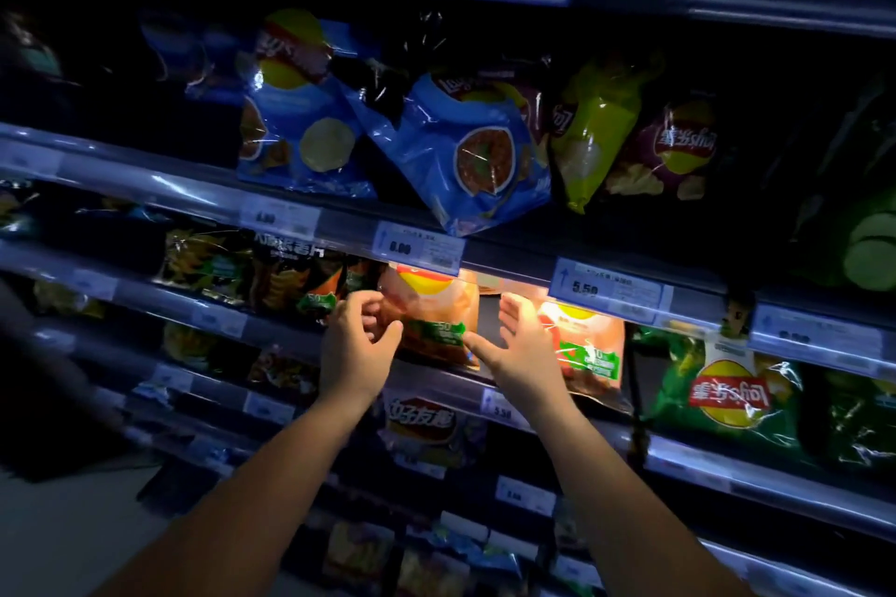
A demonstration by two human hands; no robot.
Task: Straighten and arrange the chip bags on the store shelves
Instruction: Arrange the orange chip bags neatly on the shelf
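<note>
Orange chip bag (431, 320) is seen on the middle shelf (160, 298), lit, standing under the 8.00 price tag (419, 247). A second orange bag (589, 349) is set to its right, with a dark gap between the two.

Left hand (359, 344) is held at the first bag's left edge, fingers curled, thumb laid over the bag front. Whether the edge is actually pinched can't be told.

Right hand (519, 344) is held in the gap between the two bags, fingers straight and spread, nothing gripped. Its thumb is pointed at the first bag's lower right corner; contact can't be confirmed.

A green bag (727, 398) is seen further right on the same shelf.

On the shelf above, one blue bag (300, 126) is stood upright. A second blue bag (465, 150) is tilted, its lower corner hung over the rail. A yellow-green bag (589, 136) and a purple bag (679, 150) are leaned together beside it.
</note>
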